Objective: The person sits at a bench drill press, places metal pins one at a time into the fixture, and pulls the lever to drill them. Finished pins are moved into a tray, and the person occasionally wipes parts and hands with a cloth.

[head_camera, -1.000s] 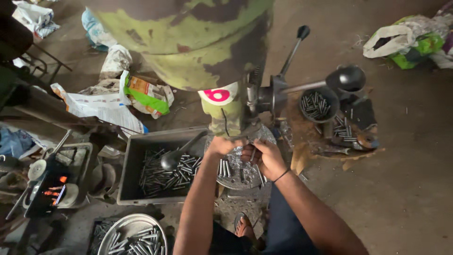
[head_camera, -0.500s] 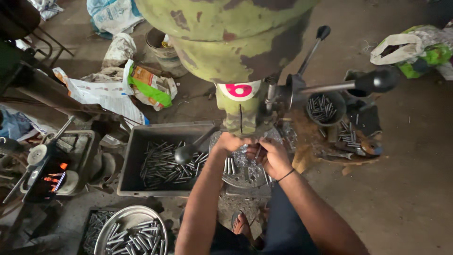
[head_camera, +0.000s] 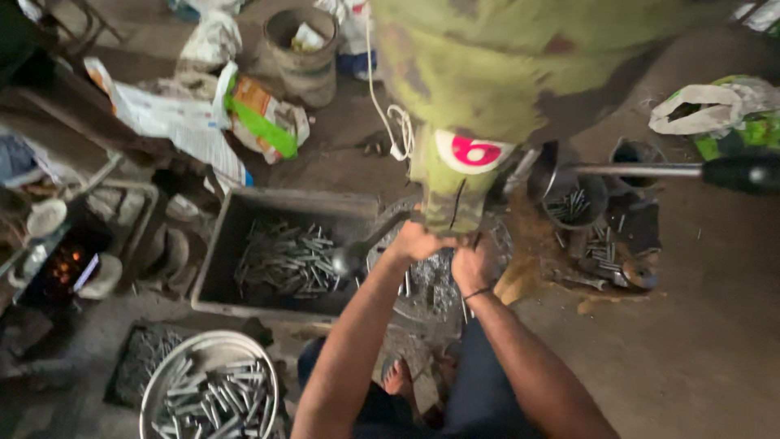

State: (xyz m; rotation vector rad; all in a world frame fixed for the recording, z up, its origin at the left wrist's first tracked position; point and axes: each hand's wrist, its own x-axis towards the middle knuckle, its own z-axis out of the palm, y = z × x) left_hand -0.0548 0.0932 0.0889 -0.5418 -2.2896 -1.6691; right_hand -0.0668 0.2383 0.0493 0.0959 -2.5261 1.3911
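Observation:
Both my hands meet on the round work table (head_camera: 422, 293) right under the spindle of a green pillar drill (head_camera: 496, 73). My left hand (head_camera: 418, 241) is curled just below the spindle housing. My right hand (head_camera: 471, 264), with a dark band at the wrist, has its fingers bent up beside the left. Short metal rods (head_camera: 431, 280) lie scattered on the table under them. The fingers hide whatever is between them. A feed lever with a black knob (head_camera: 743, 173) sticks out to the right, and another black knob (head_camera: 349, 260) hangs just left of my left forearm.
A grey metal box (head_camera: 244, 219) of rods sits at the left, and a round pan (head_camera: 162, 382) of rods lies near my knee. Small pots (head_camera: 597, 195) with rods stand at the right. A bucket (head_camera: 305, 73) and plastic bags (head_camera: 699, 110) lie behind. My bare foot (head_camera: 396, 378) rests below the table.
The view has come closer and shifted, so the drill head fills more of the top. My hands have stayed together under the spindle.

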